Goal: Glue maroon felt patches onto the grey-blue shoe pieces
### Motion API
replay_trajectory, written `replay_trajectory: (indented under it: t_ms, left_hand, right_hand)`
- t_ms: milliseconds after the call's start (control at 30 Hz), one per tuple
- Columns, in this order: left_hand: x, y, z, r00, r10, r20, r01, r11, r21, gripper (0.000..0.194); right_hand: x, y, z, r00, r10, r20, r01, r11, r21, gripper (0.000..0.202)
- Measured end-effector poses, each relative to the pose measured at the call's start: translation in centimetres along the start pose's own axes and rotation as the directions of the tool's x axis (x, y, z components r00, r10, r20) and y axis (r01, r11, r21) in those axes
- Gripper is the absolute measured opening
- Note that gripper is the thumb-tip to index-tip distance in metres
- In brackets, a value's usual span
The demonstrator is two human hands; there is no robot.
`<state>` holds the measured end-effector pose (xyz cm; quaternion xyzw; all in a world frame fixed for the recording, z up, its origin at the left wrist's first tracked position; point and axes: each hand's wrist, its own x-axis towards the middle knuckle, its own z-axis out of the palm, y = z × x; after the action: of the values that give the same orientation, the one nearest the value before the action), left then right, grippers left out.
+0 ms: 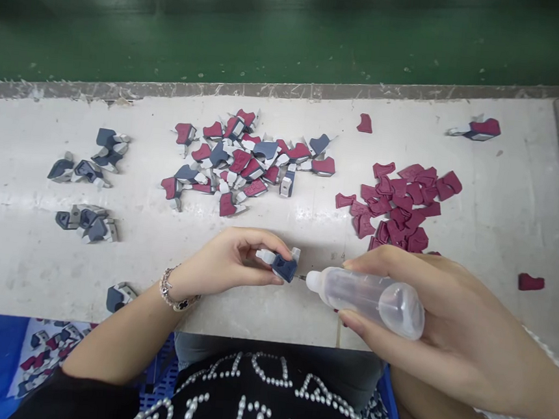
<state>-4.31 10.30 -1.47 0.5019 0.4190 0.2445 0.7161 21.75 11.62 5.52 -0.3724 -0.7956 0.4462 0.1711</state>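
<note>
My left hand [240, 261] pinches a small blue and white plastic part [281, 266] between thumb and fingers, just above the table. My right hand [435, 327] is wrapped round a clear squeeze bottle [363, 295] with a white cap and a thin needle tip. The bottle lies nearly level, and its tip points left at the blue side of the part, touching or very close to it. A little clear liquid shows in the bottle. Beyond my right hand lies a heap of loose maroon pieces [402, 204], partly hidden by the hand.
A pile of maroon, blue and white assembled parts [244, 161] lies mid-table. Blue and white parts [87, 170] sit in small groups at left. One assembled part [485, 128] lies far right. A green surface [295, 35] runs behind the white table [11, 251]. Below left is a bag of parts [49, 352].
</note>
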Motion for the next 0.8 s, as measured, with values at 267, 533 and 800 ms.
replay_trajectory:
  t_ms: [267, 533, 800]
  left_hand:
    - [-0.01, -0.11, -0.07, 0.999, -0.042, 0.02, 0.041, 0.998, 0.044, 0.028]
    - [0.15, 0.43, -0.17, 0.983, -0.158, 0.097, 0.153, 0.986, 0.06, 0.033]
    - [0.02, 0.64, -0.26, 0.976, -0.177, 0.126, 0.167, 0.982, 0.087, 0.036]
  right_hand:
    - [-0.1, 0.28, -0.16, 0.999, 0.05, 0.004, -0.05, 0.999, -0.007, 0.013]
    - [-0.3, 0.69, -0.07, 0.999, 0.051, 0.006, -0.051, 0.999, -0.006, 0.012]
    - [-0.28, 0.52, -0.09, 0.999, 0.04, 0.004, -0.04, 0.999, 0.008, 0.011]
